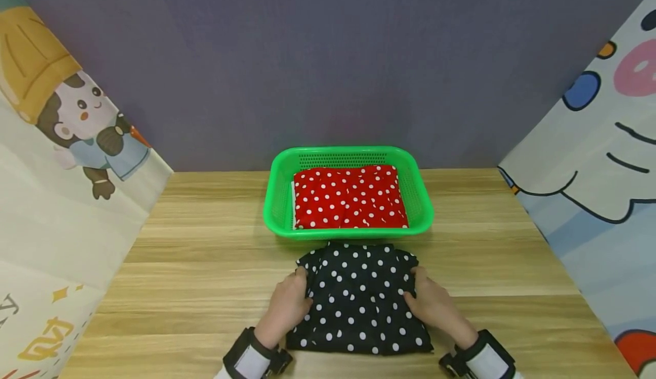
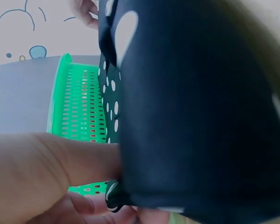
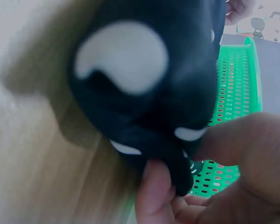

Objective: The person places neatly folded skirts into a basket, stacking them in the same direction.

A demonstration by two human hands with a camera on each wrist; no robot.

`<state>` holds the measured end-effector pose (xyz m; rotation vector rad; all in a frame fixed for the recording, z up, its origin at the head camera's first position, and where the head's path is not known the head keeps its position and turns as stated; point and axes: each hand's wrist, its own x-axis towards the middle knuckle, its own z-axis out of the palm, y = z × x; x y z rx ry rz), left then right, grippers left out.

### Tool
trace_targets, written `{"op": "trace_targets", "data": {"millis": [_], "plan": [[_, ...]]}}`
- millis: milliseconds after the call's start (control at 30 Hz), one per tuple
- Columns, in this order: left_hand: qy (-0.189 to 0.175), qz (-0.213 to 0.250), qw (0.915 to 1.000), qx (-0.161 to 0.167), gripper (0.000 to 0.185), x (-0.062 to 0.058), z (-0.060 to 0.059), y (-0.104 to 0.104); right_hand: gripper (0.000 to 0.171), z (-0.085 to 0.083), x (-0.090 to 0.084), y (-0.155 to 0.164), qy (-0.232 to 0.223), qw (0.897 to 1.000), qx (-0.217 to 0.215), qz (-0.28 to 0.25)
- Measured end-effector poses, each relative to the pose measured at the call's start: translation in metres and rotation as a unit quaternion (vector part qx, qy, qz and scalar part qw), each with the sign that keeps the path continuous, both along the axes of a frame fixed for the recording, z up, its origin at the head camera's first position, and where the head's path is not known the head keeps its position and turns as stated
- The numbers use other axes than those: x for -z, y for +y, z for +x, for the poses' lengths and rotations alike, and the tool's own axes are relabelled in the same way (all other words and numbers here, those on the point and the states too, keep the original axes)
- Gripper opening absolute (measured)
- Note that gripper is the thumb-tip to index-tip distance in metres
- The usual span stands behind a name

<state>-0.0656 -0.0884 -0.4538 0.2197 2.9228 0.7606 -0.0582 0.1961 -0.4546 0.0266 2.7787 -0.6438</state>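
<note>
A folded black cloth with white dots (image 1: pixel 359 299) lies on the wooden table just in front of a green basket (image 1: pixel 279 197). My left hand (image 1: pixel 288 302) grips the cloth's left edge, and my right hand (image 1: pixel 429 299) grips its right edge. Up close, the left wrist view shows the black cloth (image 2: pixel 200 116) filling the frame with my thumb (image 2: pixel 51 168) against it. In the right wrist view my fingers (image 3: pixel 154 196) pinch the bunched cloth (image 3: pixel 144 84). Inside the basket lies a folded red cloth with white dots (image 1: pixel 349 197).
The wooden table (image 1: pixel 205 254) runs between cartoon-printed side panels, one at the left (image 1: pixel 66 185) and one at the right (image 1: pixel 594 163). A plain grey wall (image 1: pixel 328 54) stands behind the basket.
</note>
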Motion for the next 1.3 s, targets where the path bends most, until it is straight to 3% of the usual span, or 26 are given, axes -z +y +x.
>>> {"op": "trace_targets", "data": {"millis": [333,533,933,1300], "plan": [[0.015,0.049,0.9987,0.002,0.040,-0.003,0.010,-0.007,0.052,0.011,-0.002,-0.005,0.050,0.998,0.020,-0.010],[0.020,0.064,0.9977,-0.007,0.038,-0.011,0.019,-0.011,0.053,0.020,-0.005,-0.007,0.103,0.994,0.030,-0.011],[0.071,0.061,0.9955,-0.013,0.038,-0.022,0.035,-0.013,0.055,0.030,-0.014,-0.009,0.222,0.975,0.020,-0.004],[0.106,0.067,0.9920,-0.008,0.037,-0.037,0.038,-0.013,0.057,0.029,-0.028,-0.008,0.272,0.962,0.004,-0.002]]}}
